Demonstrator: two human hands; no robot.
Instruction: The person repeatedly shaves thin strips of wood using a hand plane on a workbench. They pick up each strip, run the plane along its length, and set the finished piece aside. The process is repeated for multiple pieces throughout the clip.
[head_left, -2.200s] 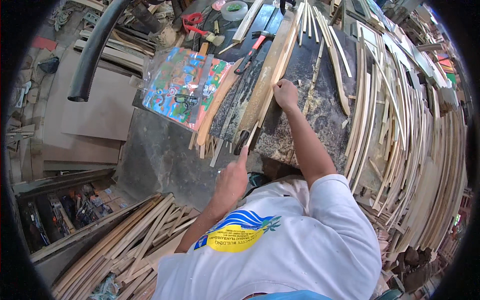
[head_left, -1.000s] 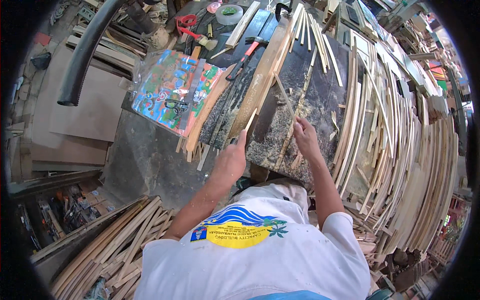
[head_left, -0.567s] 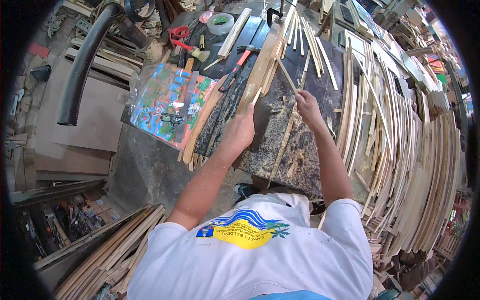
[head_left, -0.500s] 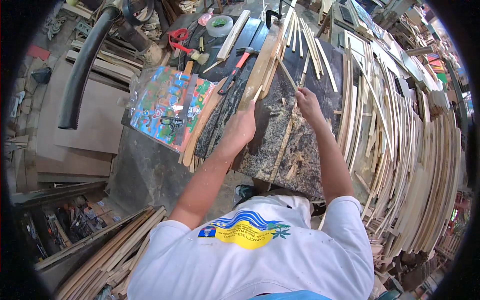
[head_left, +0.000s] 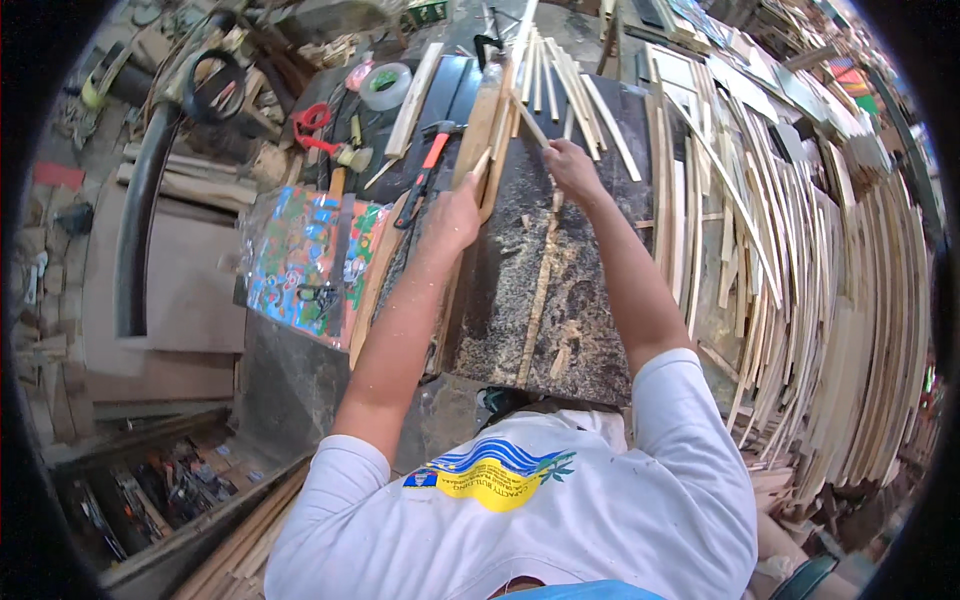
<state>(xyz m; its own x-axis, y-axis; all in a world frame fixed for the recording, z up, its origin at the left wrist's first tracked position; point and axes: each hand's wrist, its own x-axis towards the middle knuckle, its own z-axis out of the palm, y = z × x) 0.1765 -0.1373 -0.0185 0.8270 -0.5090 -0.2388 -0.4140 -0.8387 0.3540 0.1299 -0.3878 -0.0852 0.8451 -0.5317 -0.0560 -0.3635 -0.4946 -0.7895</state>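
The left hand (head_left: 458, 212) grips a wooden plank (head_left: 478, 125). The right hand (head_left: 570, 168) grips a thin stick (head_left: 530, 105). Many sticks (head_left: 560, 75) wait on the counter (head_left: 520, 300).

Hammer (head_left: 428, 165) left of wooden board (head_left: 478, 125)

Slab on the bench (head_left: 560, 300): dark grey-black stone, speckled pale with sawdust.
Long wooden strips (head_left: 560, 80): pale tan, plain grain.
Flat plastic-wrapped picture (head_left: 305, 260): bright blue ground with a busy pattern in red, green and yellow.
Hammer (head_left: 425, 170): red handle, black head.
Roll of tape (head_left: 385, 85): whitish, translucent.
Short-sleeved shirt (head_left: 560, 520): white, with a yellow and blue wavy print.
Thick curved hose (head_left: 135, 230): black.
Stacked slats at the right (head_left: 840, 330): light beige wood.
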